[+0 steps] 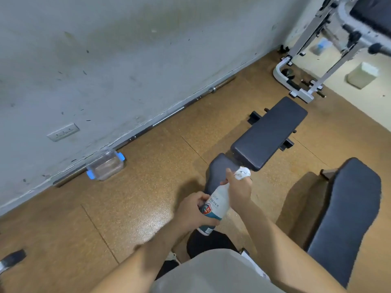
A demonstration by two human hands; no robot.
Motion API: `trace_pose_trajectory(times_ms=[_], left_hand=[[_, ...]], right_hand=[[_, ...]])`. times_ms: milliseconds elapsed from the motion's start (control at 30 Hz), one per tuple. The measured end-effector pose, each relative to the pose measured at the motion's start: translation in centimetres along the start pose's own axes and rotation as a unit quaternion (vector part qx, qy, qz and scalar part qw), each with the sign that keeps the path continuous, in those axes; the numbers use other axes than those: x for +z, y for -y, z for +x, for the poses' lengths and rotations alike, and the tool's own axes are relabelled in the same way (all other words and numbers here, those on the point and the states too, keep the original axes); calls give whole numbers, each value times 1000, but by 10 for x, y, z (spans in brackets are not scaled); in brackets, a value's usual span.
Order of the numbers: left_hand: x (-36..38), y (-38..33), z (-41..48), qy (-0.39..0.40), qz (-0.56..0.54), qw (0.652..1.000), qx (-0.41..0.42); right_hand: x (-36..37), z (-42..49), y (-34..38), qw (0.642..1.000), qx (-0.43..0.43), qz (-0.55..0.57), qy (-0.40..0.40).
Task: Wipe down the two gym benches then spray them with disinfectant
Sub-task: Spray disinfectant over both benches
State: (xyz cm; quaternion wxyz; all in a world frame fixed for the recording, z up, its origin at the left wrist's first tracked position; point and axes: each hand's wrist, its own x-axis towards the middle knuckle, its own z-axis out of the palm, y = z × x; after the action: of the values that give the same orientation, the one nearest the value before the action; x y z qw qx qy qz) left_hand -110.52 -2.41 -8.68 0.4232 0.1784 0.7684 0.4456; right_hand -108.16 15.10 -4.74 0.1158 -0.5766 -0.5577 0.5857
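Far left, I am looking down at a clear lidded container [105, 165] with blue clips, sitting on the floor against the wall, just in front of a long steel bar [148, 125] lying along the wall's foot; both are lying well apart from the work. Moving toward centre, the left hand [194, 210] is wrapping its fingers round the body of the disinfectant bottle [213, 206], which I judge is steadying it. The bottle is tilting up and away, its white spray head [242, 173] pointing toward the nearer bench [268, 132]. The right hand [239, 187] is gripping the bottle's neck just below that head; whether a finger is resting on a trigger, I cannot tell. Holding it in both hands suggests aiming or adjusting the nozzle before spraying. That nearer bench is standing just beyond the hands, dark pad facing up. At the right edge, the second bench [347, 218] is standing close beside the person, untouched. Behind both, a white machine frame [300, 81] is standing in the corner.
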Motion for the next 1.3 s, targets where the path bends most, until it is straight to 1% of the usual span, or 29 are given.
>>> trace_pose_trajectory(times_ms=[100,167,233,300,333,400,433,500,567,633,700,767,833,900,967,1067,1133,1200,1233,1300], left_hand=[[-50,16,-2,-49,-41,998,-28],[-84,25,-3,-82,-75,993,-45],[-119,35,-1,-124,-114,984,-61],[-153,42,5,-183,-154,968,-70],[-170,45,9,-213,-161,961,-74],[-203,48,21,-255,-167,949,-78],[-218,51,28,-269,-168,945,-80],[-252,55,42,-276,-170,941,-98],[-288,64,53,-259,-161,945,-118],[-324,74,62,-229,-177,950,-120],[-357,84,71,-232,-178,949,-116],[-384,99,82,-276,-177,936,-128],[-406,116,91,-309,-193,918,-154],[-426,138,104,-326,-208,906,-174],[-445,164,118,-326,-223,902,-173],[-475,206,151,-309,-249,898,-189],[-491,251,178,-337,-262,877,-221],[-504,302,206,-347,-273,863,-244],[-509,333,224,-343,-269,864,-252],[-519,370,245,-346,-221,875,-257]], right_hand=[[61,-8,17,991,-46,-73,105],[99,-13,26,978,-66,-81,183],[138,-21,32,966,-71,-73,237],[173,-25,29,959,-49,-79,269],[192,-27,25,953,-23,-84,290],[230,-30,20,931,31,-105,349],[250,-28,19,920,44,-119,370],[292,-21,27,909,56,-128,393],[333,-8,40,898,68,-143,411],[367,8,52,879,102,-143,443],[394,26,61,864,106,-159,466],[421,43,71,856,72,-200,471],[449,56,76,852,36,-249,459],[478,72,70,857,14,-274,436],[502,85,55,864,2,-287,413],[541,106,20,858,-14,-329,394],[569,122,-8,851,-22,-359,383],[597,137,-40,856,-19,-366,365],[612,146,-59,862,-17,-363,354],[631,154,-85,874,-7,-347,339]])
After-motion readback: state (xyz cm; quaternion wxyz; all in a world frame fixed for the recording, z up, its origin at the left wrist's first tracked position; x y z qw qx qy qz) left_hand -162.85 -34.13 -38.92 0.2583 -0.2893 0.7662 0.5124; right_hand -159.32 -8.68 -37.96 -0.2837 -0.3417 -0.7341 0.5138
